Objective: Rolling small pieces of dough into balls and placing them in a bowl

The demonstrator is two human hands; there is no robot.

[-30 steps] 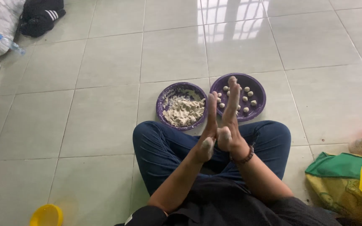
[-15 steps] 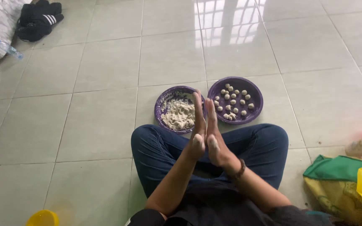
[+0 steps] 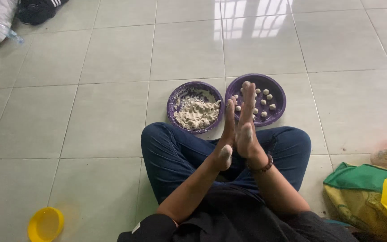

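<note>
Since half a second ago, the right hand [image 3: 249,130] has been slid ahead of the left hand [image 3: 225,143]; palms are pressed flat together, anything between hidden. Beyond them, two purple bowls [image 3: 195,107] [image 3: 276,96] touch, with open floor [image 3: 90,112] all around.

Left hand [image 3: 225,139] and right hand [image 3: 247,127] are pressed palm to palm, fingers upright, dusted with pale dough; anything between the palms is hidden. Just beyond them on the floor, two purple bowls sit side by side: the left bowl [image 3: 175,96] holds a ragged dough mass [image 3: 196,113], the right bowl [image 3: 277,92] holds small dough balls [image 3: 265,97] lying apart.
</note>
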